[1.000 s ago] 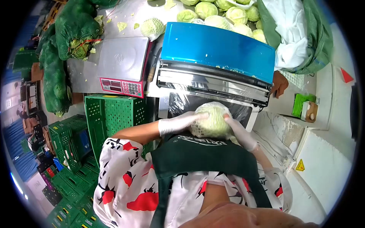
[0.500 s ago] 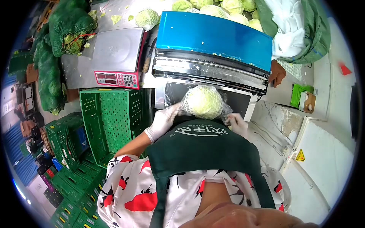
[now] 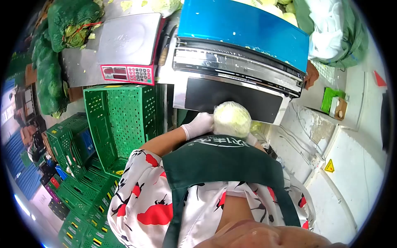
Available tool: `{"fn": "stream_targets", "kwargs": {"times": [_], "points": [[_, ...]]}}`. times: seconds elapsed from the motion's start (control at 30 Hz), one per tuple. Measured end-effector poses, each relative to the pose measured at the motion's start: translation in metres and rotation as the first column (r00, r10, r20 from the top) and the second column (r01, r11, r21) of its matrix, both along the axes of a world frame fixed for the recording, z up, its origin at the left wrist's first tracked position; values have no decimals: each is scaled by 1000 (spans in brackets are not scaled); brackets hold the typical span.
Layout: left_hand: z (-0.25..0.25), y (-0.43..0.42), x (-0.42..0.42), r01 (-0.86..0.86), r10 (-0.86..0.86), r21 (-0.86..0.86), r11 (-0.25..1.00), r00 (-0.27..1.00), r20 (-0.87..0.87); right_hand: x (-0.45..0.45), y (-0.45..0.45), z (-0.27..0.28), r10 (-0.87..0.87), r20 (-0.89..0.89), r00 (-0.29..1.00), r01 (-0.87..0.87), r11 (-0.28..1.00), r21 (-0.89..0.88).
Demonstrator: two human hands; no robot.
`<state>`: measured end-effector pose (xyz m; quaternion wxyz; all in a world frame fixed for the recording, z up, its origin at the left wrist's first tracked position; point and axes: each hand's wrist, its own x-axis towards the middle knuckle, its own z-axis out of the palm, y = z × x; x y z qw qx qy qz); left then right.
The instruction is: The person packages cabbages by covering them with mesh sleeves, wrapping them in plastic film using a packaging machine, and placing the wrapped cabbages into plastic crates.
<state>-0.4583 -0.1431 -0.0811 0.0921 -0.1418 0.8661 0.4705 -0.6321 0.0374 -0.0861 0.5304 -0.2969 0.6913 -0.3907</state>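
Dark and flat, the plate (image 3: pixel 237 95) of the wrapper (image 3: pixel 244 31) runs ahead of the cabbage (image 3: pixel 232 120), which overlaps its near edge, close to the apron (image 3: pixel 225 161). The left hand (image 3: pixel 200 125), gloved, grips the cabbage's wrapped side with curled fingers. The right hand (image 3: pixel 251 139) is mostly hidden behind the cabbage and apron; whether it grasps or is released, I cannot tell. Sideways, the plate extends past the cabbage both ways. Forward, metal bars and the raised blue cover stand in the way. On the left, the green crate (image 3: pixel 118 124) limits room near the left forearm. Beyond it, the desk (image 3: pixel 80 68) carries the scale (image 3: pixel 129 41), with the knife (image 3: pixel 163 53) between scale and wrapper. On the right are the pale wall (image 3: pixel 308 124) and, farther forward, a green sack (image 3: pixel 353 45)
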Motion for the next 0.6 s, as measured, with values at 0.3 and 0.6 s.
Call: {"fn": "stream_targets", "kwargs": {"times": [0.3,0.6], "points": [[120,-57,-76,-360,779,870,336,625,-42,-8,-115,141,-15,819,574,75,997,-34],[86,-89,34,-160,324,907,-388,898,297,-89,-166,175,-479,-619,623,136,845,-517]]}}
